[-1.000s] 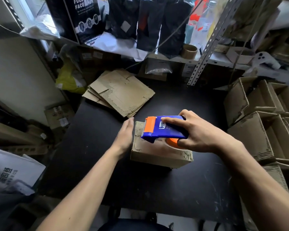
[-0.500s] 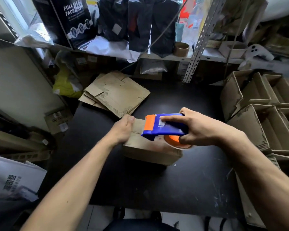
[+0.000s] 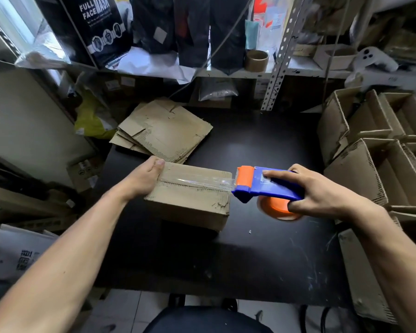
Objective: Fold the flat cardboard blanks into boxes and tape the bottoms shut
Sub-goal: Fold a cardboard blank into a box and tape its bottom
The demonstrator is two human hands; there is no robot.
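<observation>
With the left hand (image 3: pixel 142 180) pressing the box (image 3: pixel 190 200) and the right hand (image 3: pixel 322 191) gripping the tape dispenser (image 3: pixel 267 186) beyond the box's far edge from the left fingers, the taut tape (image 3: pixel 197 182) could wrinkle or lift if the box slides.

Box (image 3: pixel 190 195) mid-table (image 3: pixel 250 260); blanks (image 3: pixel 163 131) behind; dispenser (image 3: pixel 267 186) right.
</observation>
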